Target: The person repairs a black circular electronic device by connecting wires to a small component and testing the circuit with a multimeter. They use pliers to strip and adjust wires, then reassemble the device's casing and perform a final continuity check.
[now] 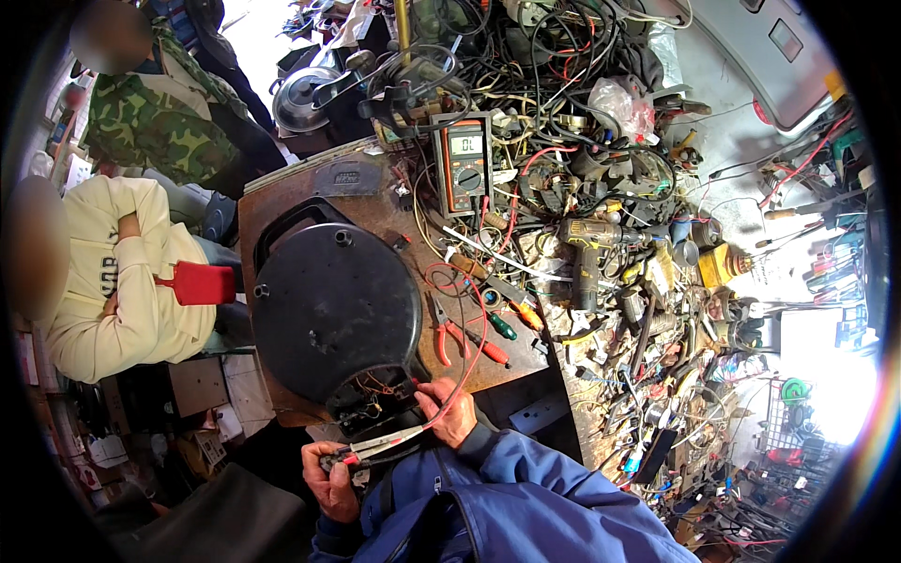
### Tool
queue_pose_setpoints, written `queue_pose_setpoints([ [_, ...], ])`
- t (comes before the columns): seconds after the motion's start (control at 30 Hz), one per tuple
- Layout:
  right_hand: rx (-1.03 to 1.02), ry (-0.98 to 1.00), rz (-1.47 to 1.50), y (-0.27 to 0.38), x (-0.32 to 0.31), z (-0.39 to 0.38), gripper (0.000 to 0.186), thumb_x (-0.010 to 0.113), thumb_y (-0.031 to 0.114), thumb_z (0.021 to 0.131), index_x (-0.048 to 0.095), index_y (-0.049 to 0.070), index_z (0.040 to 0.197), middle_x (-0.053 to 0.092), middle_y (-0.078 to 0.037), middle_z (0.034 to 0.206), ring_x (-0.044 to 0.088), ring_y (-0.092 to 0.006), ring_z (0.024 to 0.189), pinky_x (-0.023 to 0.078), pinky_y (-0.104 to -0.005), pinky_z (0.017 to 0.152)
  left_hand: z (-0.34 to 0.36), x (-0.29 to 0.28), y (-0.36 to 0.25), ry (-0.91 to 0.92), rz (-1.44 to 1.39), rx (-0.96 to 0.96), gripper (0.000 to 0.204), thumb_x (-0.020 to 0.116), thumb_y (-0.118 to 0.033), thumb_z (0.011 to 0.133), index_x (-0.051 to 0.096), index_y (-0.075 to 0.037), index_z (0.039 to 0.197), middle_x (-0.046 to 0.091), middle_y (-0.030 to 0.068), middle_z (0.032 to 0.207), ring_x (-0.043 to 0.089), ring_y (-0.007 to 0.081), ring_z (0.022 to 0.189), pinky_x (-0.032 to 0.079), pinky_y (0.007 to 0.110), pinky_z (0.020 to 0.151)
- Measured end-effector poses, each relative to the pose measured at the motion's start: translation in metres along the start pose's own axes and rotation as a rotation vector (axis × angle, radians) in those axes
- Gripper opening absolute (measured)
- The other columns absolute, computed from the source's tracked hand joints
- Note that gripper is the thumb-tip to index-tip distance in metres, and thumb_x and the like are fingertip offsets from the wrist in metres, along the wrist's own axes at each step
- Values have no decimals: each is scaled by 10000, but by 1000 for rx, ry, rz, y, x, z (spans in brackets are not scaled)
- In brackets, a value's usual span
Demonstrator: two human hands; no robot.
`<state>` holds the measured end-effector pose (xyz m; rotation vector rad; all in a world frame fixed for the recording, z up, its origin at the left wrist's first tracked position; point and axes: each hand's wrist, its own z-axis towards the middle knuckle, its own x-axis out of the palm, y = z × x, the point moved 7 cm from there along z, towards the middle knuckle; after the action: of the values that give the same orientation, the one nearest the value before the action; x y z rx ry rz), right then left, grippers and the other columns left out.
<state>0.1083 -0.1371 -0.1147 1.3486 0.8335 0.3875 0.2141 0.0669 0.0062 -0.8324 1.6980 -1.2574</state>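
Note:
A round black appliance (333,305) lies upside down on the worn workbench (258,216), its open compartment with loose wires (375,389) facing me. My right hand (446,413) holds a red test probe (416,383) at the edge of that compartment. Low on the left, my left hand (333,479) grips a dark plug end (333,458) with a red probe against it; a pale-and-dark cable runs from it toward my right hand. A multimeter (464,169) with red leads lies at the back. Red-handled pliers (449,340) and several screwdrivers (497,352) lie right of the appliance.
A cordless drill (588,253) sits among heaped cables, tools and parts (638,328) to the right. A metal pot (305,98) is at the back. At the left stand a person in camouflage (160,131) and a person in a cream hoodie (127,281), near a red object (202,283).

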Motion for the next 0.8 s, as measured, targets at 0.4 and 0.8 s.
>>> queue_pose_setpoints([
  [0.4,39,9,25,1,0,4,219,749,107,857,710,-13,1035,680,-170,938,690,-353,862,552,-408,733,0,1,-6,5,-8,17,234,570,-202,902,476,-19,1016,589,84,870,552,109,757,480,259,738],
  [0.8,60,27,1,-7,3,2,243,750,132,858,724,7,1064,681,-146,914,691,-289,799,548,-372,695,1,-3,-6,-9,161,91,285,583,-266,878,535,-7,986,602,88,886,556,140,770,477,285,733],
])
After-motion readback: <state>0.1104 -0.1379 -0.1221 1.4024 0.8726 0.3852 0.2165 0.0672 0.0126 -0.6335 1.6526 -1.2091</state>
